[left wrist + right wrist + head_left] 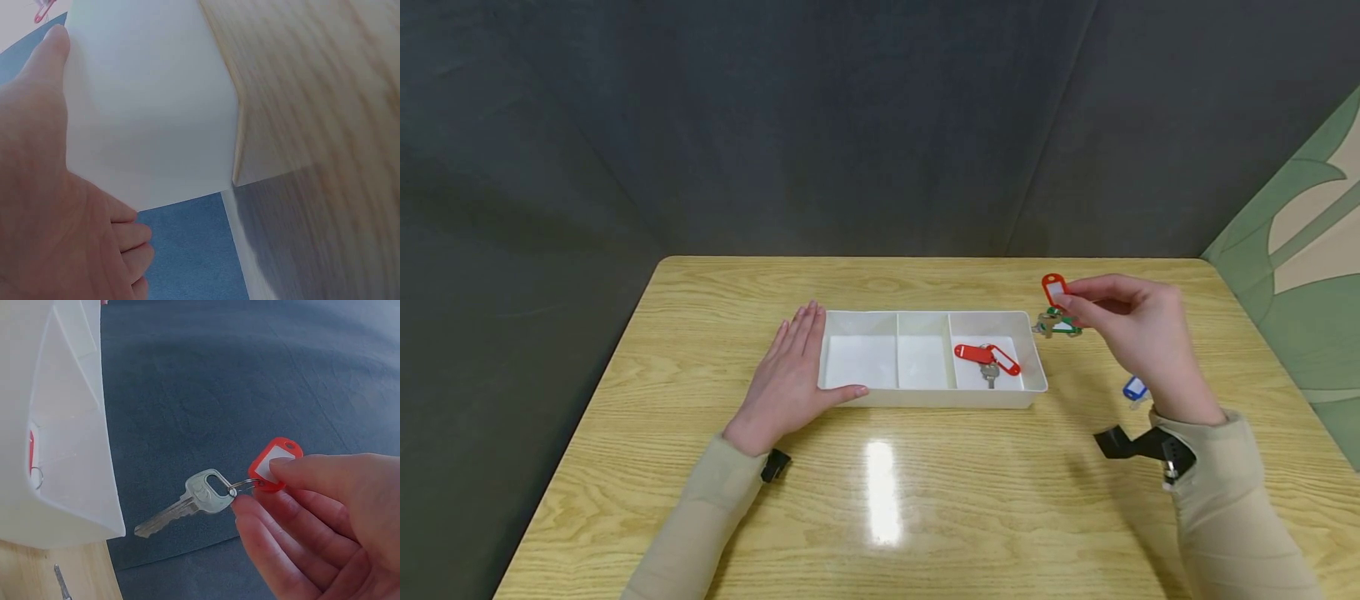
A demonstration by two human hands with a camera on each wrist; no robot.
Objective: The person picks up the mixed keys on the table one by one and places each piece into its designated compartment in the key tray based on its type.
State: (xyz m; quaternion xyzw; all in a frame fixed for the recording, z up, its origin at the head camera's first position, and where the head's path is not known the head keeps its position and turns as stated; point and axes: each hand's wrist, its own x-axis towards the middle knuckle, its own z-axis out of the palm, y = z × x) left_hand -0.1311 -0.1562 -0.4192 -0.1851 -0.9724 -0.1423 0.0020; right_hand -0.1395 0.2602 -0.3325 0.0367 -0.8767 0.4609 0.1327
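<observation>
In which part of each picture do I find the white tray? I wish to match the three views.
Head: the tray lies just below and right of the centre.
Left wrist: upper part, left of centre, beside the left hand.
Right wrist: left edge, only partly visible.
Shared landmark: the wooden table, seen in all three.

Tray [925, 399] looks like smooth plastic with a soft sheen, the table [805, 517] is grained wood and pretty glossy on the near side. Raised red tag [275, 451] on the right seems smooth plastic with a papery insert [265, 465], its key [200, 497] is bare metal, far backdrop [850, 125] is matt cloth.
</observation>
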